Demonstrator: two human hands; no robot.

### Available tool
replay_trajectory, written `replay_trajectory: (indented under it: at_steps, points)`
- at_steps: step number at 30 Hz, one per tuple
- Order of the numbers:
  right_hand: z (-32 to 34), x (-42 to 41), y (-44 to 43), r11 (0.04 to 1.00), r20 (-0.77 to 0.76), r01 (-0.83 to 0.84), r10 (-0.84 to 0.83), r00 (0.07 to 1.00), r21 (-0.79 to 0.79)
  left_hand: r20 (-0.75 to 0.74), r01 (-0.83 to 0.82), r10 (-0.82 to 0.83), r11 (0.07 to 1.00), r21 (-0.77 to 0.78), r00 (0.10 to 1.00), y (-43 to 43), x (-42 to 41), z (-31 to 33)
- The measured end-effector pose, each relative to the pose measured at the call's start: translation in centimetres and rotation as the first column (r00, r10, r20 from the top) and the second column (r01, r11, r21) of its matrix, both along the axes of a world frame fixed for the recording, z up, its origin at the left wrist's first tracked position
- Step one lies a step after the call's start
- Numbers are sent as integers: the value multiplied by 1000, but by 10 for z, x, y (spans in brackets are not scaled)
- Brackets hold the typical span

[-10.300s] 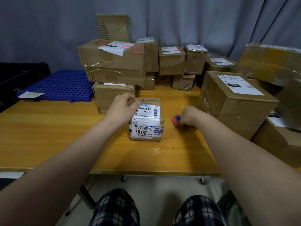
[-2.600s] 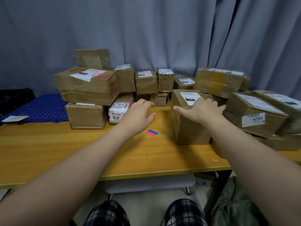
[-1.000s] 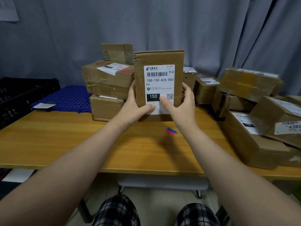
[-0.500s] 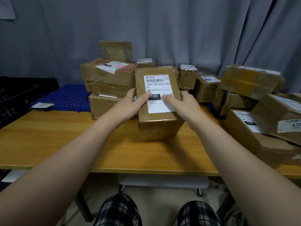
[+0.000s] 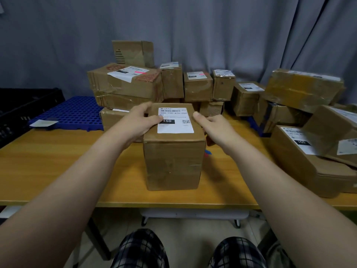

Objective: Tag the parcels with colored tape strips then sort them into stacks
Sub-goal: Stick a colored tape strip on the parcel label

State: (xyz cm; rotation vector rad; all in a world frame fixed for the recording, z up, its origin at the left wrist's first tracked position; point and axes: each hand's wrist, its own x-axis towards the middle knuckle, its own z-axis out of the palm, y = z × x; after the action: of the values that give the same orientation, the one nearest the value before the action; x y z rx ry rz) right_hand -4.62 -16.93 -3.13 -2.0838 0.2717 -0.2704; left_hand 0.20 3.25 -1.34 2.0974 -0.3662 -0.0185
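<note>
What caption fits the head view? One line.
Left hand and right hand hold a labelled box on the table before piled parcels.

The parcel (image 5: 173, 163) on the desk (image 5: 58, 161) hides most of the colored tape strips (image 5: 207, 153) and the fingers of the right hand (image 5: 216, 128) behind its right side; boxes (image 5: 328, 132) at the desk's right edge are cut off.

A parcel (image 5: 173, 161) stands on the table (image 5: 48, 167) straight before me, my left grip (image 5: 135, 122) on its top left edge, my right grip (image 5: 214, 128) against its right side. Just right of it lie tape strips (image 5: 207, 152), partly hidden behind it. Behind it sit stacked boxes (image 5: 125, 84), with a heap of boxes (image 5: 301, 151) at far right and a grid mat (image 5: 73, 113) back left.
</note>
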Motion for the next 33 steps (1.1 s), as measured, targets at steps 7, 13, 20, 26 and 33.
replay_trajectory:
  at_steps: [7,13,20,26,33]
  points:
    - [-78,37,-31,836,-319,39,-251,914,-548,-10,107,-108,992,-64,994,-3,10,-4]
    - [-67,35,-34,865,-465,-10,-259,847,-501,7,126,-126,992,-24,992,-2,10,-2]
    - [-55,29,-41,947,-385,116,-231,893,-298,11,160,-163,978,138,987,6,4,5]
    - [37,5,-13,995,230,32,-54,972,96,242,28,-153,890,455,958,0,-2,24]
    - [47,-7,47,861,246,-201,92,965,466,681,-40,-11,997,59,732,-25,-16,21]
